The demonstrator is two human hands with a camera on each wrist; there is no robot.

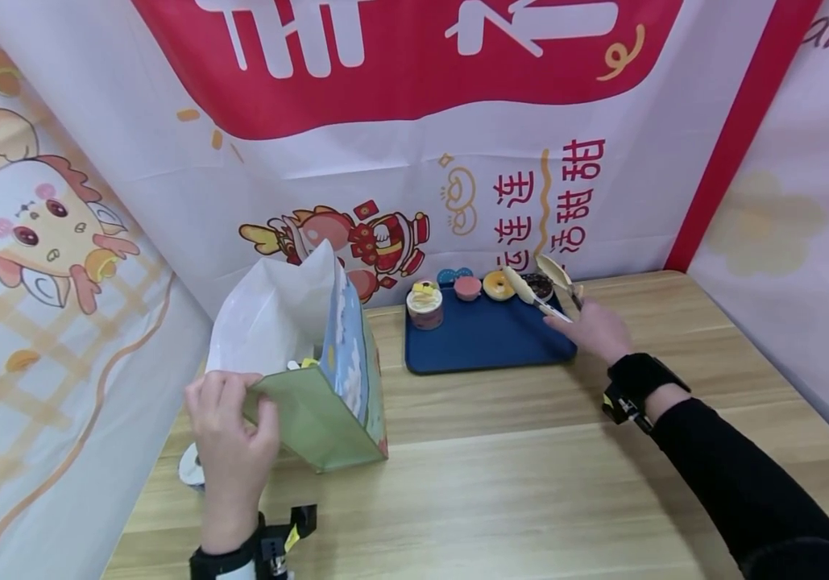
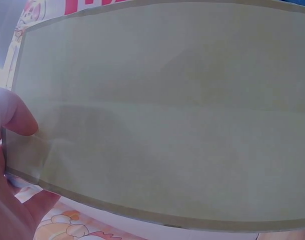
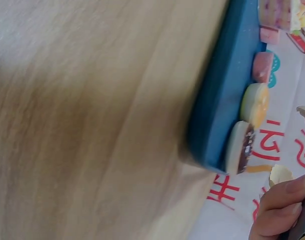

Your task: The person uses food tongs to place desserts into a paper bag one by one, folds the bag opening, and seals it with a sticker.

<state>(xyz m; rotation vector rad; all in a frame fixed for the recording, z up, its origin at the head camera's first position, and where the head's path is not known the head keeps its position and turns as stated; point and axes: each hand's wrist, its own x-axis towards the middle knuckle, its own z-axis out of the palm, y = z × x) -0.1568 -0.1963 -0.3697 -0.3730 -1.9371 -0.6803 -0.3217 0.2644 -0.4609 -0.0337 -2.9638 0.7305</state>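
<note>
My left hand [image 1: 231,427] grips the top edge of a green paper bag [image 1: 312,423], its thumb on the outside face. The bag stands on the table tilted toward me, its mouth open and a few pale and yellow bits showing inside. In the left wrist view the plain bag side [image 2: 162,120] takes up most of the picture. My right hand [image 1: 600,330] holds serving tongs [image 1: 521,284], the tips spread apart over the back right of a blue tray [image 1: 482,346]. Close to the tips are a chocolate doughnut [image 3: 236,150] and a yellow-glazed doughnut [image 3: 253,106]. Nothing is between the tips.
A cup-shaped cake [image 1: 424,312] stands at the tray's back left, with a small pink cake [image 1: 467,288] beside it. A white round object [image 1: 191,467] sits partly hidden behind my left wrist. Printed cloth [image 1: 414,173] hangs right behind the tray and along both sides.
</note>
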